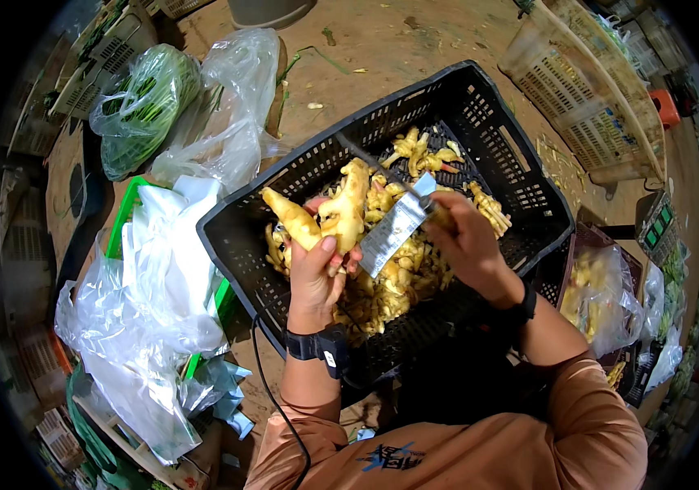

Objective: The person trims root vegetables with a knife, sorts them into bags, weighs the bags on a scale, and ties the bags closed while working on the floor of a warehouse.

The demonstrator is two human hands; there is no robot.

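My left hand [320, 269] grips a large forked ginger root [349, 208] above the left part of a black plastic crate [245, 260]. Across the crate, my right hand [468, 242] is closed around the handle of a knife [374, 160]. Its narrow blade points up and left, close to the upper tip of the ginger and blurred. Whether the blade touches the root, I cannot tell. Many smaller ginger pieces [401, 275] cover the crate's floor. A printed paper slip [395, 229] shows between my hands, partly behind the knife handle.
Clear plastic bags [141, 294] lie over a green crate [225, 298] at left. Beyond are bagged green stalks [153, 101]. A pale slatted crate [576, 92] stands upper right. At right are a scale display [655, 226] and bagged ginger [600, 288]. A black cable [263, 373] runs along my left arm.
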